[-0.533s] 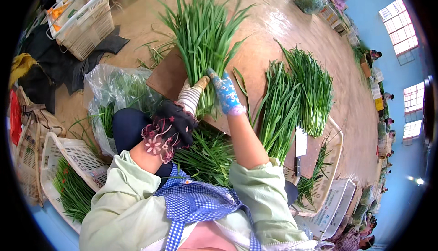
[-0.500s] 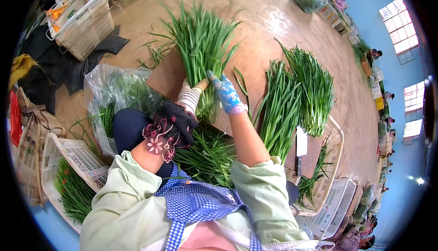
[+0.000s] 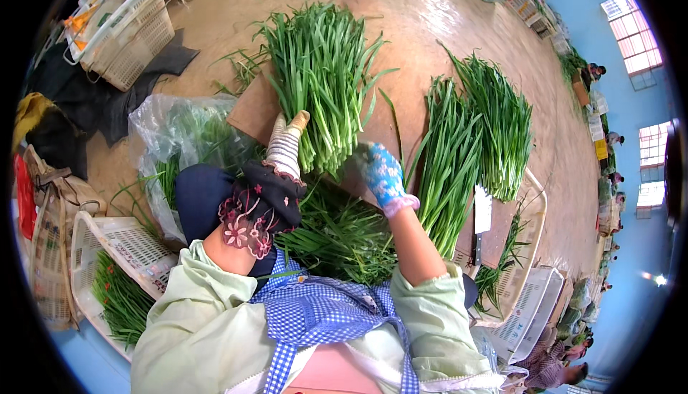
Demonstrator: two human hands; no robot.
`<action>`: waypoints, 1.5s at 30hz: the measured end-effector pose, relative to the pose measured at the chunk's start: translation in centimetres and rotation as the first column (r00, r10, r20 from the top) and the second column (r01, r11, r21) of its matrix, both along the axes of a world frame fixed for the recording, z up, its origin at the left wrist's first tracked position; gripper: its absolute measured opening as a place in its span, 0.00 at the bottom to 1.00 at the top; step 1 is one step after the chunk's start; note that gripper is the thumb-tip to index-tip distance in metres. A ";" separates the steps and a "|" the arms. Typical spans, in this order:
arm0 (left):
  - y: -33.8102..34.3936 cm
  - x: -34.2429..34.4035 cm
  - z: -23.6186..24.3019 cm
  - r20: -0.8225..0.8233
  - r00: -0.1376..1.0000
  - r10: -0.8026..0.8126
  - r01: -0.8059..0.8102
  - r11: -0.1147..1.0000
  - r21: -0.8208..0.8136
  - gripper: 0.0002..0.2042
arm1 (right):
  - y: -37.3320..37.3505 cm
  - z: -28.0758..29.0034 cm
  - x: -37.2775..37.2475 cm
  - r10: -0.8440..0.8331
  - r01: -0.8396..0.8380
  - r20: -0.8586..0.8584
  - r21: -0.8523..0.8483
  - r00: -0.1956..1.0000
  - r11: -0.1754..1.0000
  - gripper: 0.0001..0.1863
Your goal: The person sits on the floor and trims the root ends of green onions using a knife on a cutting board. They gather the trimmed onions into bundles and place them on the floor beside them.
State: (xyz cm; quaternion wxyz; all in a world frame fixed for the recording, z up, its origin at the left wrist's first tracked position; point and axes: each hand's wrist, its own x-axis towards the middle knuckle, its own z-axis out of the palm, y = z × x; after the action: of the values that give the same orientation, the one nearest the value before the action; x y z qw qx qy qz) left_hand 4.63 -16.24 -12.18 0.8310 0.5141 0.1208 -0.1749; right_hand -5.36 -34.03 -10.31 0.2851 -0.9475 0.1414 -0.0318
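Note:
A thick bunch of garlic chives (image 3: 319, 71) lies across a brown board (image 3: 251, 111), its pale cut ends toward me. My left hand (image 3: 288, 140), in a striped glove with yellowish fingertips, rests against the bunch's left edge near the cut ends, its thumb and fingers apart. Just right of those ends is my right hand (image 3: 385, 173), in a blue flowered glove. Its fingers are smeared by motion, so I cannot see how they are bent. Two more chive bunches (image 3: 451, 157) (image 3: 498, 129) lie to the right, side by side.
A knife (image 3: 482, 211) with a black handle lies on the board's right part, above a cream crate (image 3: 537, 229). Loose chives (image 3: 344, 243) are heaped before my lap. At left are a clear plastic bag (image 3: 161, 118) and a white crate (image 3: 129, 243) with more greens.
My right hand has come off the bunch and moved down and right, beside the cut ends. The bunch now lies more spread out, and my left hand has shifted slightly left.

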 end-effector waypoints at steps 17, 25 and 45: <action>0.9 -1.5 -1.3 -0.187 0.948 -0.259 0.255 0.966 -0.045 0.23 | 4.9 0.1 5.8 -0.189 0.258 -0.176 0.686 0.966 0.680 0.34; 1.4 -2.8 1.3 -0.326 0.818 -0.474 0.251 0.804 -0.538 0.23 | -0.5 1.1 4.3 -0.002 0.270 -0.271 0.962 0.963 0.043 0.14; 0.5 -4.1 0.2 -0.414 0.806 -0.423 0.284 0.890 -0.355 0.17 | 1.3 5.1 2.6 0.044 0.316 -0.416 0.751 0.908 0.581 0.37</action>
State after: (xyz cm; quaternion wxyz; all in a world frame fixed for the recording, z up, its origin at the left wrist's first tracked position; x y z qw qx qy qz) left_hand 0.55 -15.71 -12.00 0.7900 0.3468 0.1985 -0.4650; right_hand -2.76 -32.73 -5.25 0.6439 -0.6875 0.2680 0.2024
